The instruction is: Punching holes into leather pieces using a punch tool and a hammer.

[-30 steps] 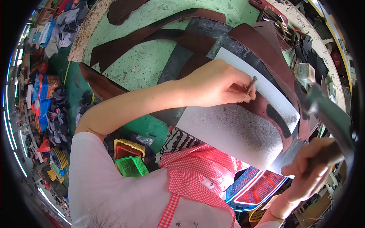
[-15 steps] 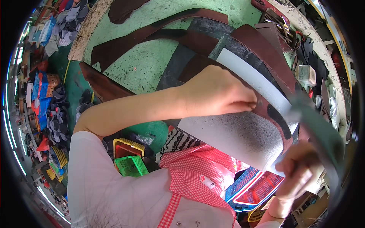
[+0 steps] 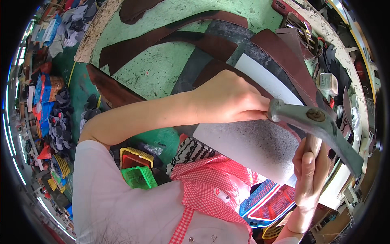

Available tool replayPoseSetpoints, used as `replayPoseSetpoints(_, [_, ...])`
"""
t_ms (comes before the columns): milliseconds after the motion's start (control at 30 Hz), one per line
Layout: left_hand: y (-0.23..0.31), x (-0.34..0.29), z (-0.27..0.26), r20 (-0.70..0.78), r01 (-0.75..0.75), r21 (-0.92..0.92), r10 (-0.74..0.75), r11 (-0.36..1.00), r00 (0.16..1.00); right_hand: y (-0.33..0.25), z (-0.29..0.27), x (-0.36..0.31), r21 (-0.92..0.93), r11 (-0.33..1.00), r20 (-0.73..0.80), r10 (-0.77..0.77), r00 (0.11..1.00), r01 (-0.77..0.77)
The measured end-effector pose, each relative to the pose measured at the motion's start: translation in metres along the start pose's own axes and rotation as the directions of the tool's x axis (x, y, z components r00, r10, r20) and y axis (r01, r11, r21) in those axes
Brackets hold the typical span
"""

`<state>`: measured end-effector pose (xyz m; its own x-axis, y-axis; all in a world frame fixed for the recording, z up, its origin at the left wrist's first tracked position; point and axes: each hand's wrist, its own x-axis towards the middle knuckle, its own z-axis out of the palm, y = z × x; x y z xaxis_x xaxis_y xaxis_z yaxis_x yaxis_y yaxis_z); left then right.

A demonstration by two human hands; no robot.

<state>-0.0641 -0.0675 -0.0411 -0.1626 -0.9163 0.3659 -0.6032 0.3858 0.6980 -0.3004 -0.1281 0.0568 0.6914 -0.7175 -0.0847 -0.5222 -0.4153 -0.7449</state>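
Note:
My left hand [image 3: 231,97] is closed, its fingertips pinching the edge of a curved dark brown leather piece [image 3: 212,72]. This piece lies across a pale, grey-speckled board [image 3: 252,142], and my hand hides part of it. In my right hand [image 3: 310,175] is a hammer, gripped by its wooden handle just under the grey metal hammer head [image 3: 296,114]. The round striking face sits right beside my left fingertips, over the leather; whether it touches cannot be seen. A white strip [image 3: 268,77] shows along the far side of the leather.
More curved brown leather pieces [image 3: 162,34] lie on the green worktop [image 3: 162,65]. A clear box [image 3: 328,84] and a holder of tools [image 3: 298,26] stand at the right. Below are a green basket [image 3: 139,177] and a blue-and-red basket [image 3: 264,203].
The hammer has swung left and down, from a blur at the right to beside my left fingertips. My right hand has risen with it. My left hand keeps its pinch on the leather.

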Motion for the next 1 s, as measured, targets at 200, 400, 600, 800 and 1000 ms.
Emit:
replayPoseSetpoints(200, [-0.01,-0.001,-0.009,0.136,0.267,-0.39,-0.231,0.881,0.963,-0.009,-0.002,0.002,0.16,0.986,-0.137,-0.026,0.99,0.048])
replayPoseSetpoints(400, [0.003,-0.002,-0.011,0.04,-0.072,0.047,0.07,0.996,0.997,0.013,-0.007,-0.013,0.124,0.982,-0.223,-0.113,0.968,0.143])
replayPoseSetpoints(600, [-0.005,0.008,-0.014,-0.034,0.25,-0.434,-0.293,0.865,0.955,0.034,-0.025,0.022,0.275,0.958,-0.086,0.11,0.99,-0.083])
replayPoseSetpoints(800, [0.019,0.018,-0.002,0.094,0.202,0.145,-0.216,0.969,0.972,0.128,-0.06,0.051,-0.385,0.915,-0.386,-0.038,0.922,-0.124])
replayPoseSetpoints(1000, [0.002,-0.008,-0.086,0.088,0.527,-0.183,-0.52,0.83,0.85,0.186,-0.074,0.037,-0.681,0.722,-0.327,-0.154,0.933,-0.12])
